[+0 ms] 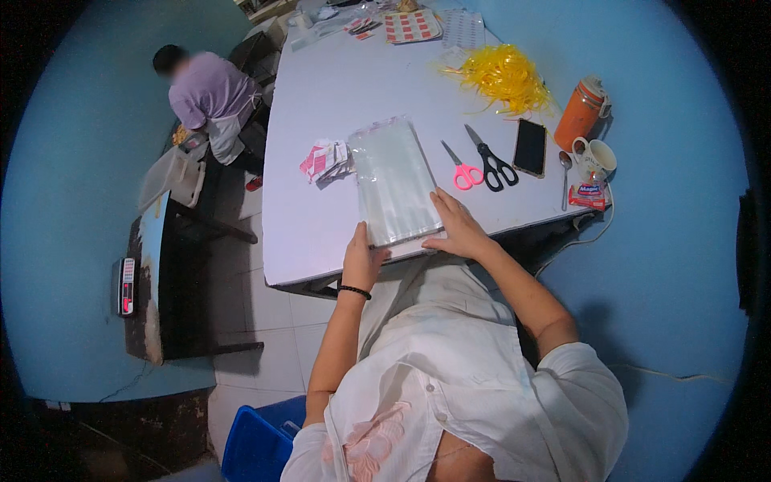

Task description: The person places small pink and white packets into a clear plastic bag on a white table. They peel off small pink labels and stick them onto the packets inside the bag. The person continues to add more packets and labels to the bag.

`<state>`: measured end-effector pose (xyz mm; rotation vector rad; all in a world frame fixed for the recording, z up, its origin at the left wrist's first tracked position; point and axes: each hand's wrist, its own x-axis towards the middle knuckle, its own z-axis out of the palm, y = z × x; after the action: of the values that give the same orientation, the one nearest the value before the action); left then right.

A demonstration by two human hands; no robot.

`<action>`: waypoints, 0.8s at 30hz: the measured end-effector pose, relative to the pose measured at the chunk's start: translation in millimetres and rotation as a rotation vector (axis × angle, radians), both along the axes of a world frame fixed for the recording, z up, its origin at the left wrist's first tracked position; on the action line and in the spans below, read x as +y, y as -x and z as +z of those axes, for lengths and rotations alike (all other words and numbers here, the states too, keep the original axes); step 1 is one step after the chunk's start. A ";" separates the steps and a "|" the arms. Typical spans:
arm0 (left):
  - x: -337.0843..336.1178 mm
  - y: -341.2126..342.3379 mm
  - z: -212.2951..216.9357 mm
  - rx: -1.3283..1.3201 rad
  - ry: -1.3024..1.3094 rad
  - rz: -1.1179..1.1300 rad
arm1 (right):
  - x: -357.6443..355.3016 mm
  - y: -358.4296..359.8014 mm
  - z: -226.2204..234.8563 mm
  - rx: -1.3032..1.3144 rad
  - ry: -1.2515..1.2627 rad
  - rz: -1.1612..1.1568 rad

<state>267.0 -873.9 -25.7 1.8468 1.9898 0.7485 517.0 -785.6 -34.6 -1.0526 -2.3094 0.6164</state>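
A stack of clear plastic bags [395, 181] lies near the front edge of the white table, slightly tilted to the left. My left hand [363, 255] grips its lower left corner, with a dark beaded bracelet on the wrist. At the lower right side my right hand [462, 225] holds the stack, fingers along the edge and thumb at the near edge. A small pile of pink and white printed labels [328, 162] touches the stack's left side. To the right lie pink-handled scissors [464, 170] and larger black scissors [494, 163].
On the right of the table [321, 88] are a phone [530, 148], orange flask [581, 114], mug [595, 154], spoon [565, 178] and yellow ribbon bundle [506, 79]. Label sheets [413, 26] lie at the far end. A person [213, 92] works at the left. A blue bin [255, 442] stands below.
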 end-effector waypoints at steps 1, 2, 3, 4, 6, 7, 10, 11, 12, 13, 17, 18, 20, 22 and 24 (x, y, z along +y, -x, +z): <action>2.5 -3.0 2.9 -0.018 0.079 0.067 | -3.3 1.7 -2.5 0.006 0.011 -0.027; 4.8 -5.6 5.3 -0.066 0.086 0.084 | -5.1 5.2 -5.1 0.025 0.003 -0.048; 6.4 -8.1 6.9 -0.114 0.105 0.110 | -6.8 7.8 -7.8 0.027 0.014 -0.073; 8.1 -10.0 7.5 -0.158 0.102 0.134 | -7.5 10.3 -10.3 0.043 0.018 -0.077; 11.5 -11.7 6.7 -0.141 0.057 0.175 | -8.1 15.9 -14.1 0.042 0.064 -0.093; 11.6 -12.4 5.1 -0.142 0.022 0.193 | -8.8 17.2 -15.3 0.055 0.066 -0.081; 11.9 -8.3 1.1 -0.265 -0.001 0.258 | -5.9 17.2 -14.3 0.083 0.056 -0.049; 9.2 -7.1 -0.5 -0.230 -0.017 0.234 | -5.5 15.7 -13.1 0.084 0.043 -0.036; 7.3 -5.6 -1.8 -0.222 0.000 0.233 | -3.6 14.0 -11.3 0.071 0.036 -0.027; 6.5 -4.5 -3.2 -0.240 0.013 0.240 | -0.8 11.2 -9.3 0.081 0.044 -0.006; 8.6 -0.9 -11.8 -0.327 0.012 0.164 | 7.5 2.4 -5.2 0.067 0.086 0.046; 11.1 0.2 -14.3 -0.284 0.010 0.151 | 9.3 1.5 -5.3 0.060 0.091 0.052; 13.6 -0.7 -19.9 -0.262 0.033 0.144 | 13.7 -1.1 -6.6 0.068 0.130 0.044; 15.0 -4.9 -19.7 -0.257 -0.007 0.124 | 16.7 -2.5 -7.2 0.075 0.141 0.041; 18.8 -2.6 -4.6 -0.176 0.026 0.084 | 18.8 -2.7 -6.4 0.057 0.138 0.031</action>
<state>269.7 -855.1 -30.3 1.6310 1.9641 0.8727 519.7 -766.8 -41.1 -1.0488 -2.2647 0.8181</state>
